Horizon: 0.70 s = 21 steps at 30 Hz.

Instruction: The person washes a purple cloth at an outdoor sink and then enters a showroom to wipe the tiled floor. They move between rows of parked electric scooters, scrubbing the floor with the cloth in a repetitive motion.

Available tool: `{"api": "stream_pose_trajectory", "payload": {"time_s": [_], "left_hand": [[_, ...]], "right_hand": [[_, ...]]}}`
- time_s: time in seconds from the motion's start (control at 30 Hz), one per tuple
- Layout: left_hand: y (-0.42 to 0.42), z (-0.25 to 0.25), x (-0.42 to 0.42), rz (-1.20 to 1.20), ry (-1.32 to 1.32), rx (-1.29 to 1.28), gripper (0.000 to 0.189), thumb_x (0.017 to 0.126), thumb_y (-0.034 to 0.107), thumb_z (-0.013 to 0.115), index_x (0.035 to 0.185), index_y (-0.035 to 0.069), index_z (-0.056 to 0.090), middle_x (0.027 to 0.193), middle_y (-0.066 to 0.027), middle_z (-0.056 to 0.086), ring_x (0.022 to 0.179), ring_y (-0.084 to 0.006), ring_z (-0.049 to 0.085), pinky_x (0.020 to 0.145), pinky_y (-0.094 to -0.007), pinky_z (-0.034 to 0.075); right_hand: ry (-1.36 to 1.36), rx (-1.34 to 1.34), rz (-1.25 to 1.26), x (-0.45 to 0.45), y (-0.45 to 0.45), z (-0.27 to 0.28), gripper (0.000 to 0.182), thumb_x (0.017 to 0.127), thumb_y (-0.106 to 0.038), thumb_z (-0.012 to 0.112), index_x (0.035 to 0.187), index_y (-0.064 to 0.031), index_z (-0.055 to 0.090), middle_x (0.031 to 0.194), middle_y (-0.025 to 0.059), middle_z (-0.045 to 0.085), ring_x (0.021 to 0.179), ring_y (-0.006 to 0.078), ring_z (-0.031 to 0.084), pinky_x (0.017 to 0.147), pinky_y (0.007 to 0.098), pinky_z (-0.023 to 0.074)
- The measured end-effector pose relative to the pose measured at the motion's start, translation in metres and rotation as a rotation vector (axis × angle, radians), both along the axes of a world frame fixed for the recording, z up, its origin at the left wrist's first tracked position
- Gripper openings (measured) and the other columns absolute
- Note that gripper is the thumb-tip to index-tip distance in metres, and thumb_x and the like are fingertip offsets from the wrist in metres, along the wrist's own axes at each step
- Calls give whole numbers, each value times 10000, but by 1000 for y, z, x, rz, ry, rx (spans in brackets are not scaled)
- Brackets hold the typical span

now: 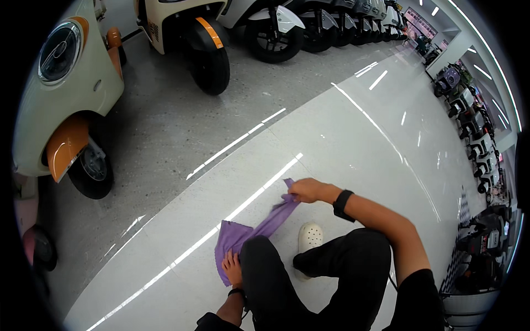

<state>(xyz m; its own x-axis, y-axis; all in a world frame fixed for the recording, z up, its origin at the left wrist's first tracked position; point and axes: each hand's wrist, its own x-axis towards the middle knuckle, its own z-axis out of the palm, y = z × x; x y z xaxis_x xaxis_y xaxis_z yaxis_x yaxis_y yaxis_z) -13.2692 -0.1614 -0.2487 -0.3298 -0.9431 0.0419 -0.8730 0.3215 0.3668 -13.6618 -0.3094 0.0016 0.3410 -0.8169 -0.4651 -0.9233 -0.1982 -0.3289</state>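
Observation:
A purple cloth [271,221] stretches between my two hands above the pale floor. My right hand [306,190] is closed around its bunched, narrow end, and a short tip sticks out past the fist. Beside my left knee, my left hand [232,267] holds the wider, spread part of the cloth, fingers laid over it; the thumb is hidden. My left knee covers part of the cloth's lower edge. Dark bands circle both wrists.
A cream scooter [78,97] with an orange front fender stands at the left. Another cream scooter [178,16] and a row of scooters [327,25] line the back. More scooters [480,140] stand along the right. A white clog [310,236] is on my foot.

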Motion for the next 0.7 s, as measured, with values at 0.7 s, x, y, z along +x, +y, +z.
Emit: {"api": "stream_pose_trajectory", "payload": {"time_s": [0.7], "left_hand": [[-1,-20,12,54,16,13,391,919,219,420,1286,101,487,1464,-73,385,1341,-273,368,1082,-450,295]], "right_hand": [[259,374,472,105,-47,109,306,863,-317,631,1049,-75,644,944,150,677,938,358,641,795,452,501]]}}
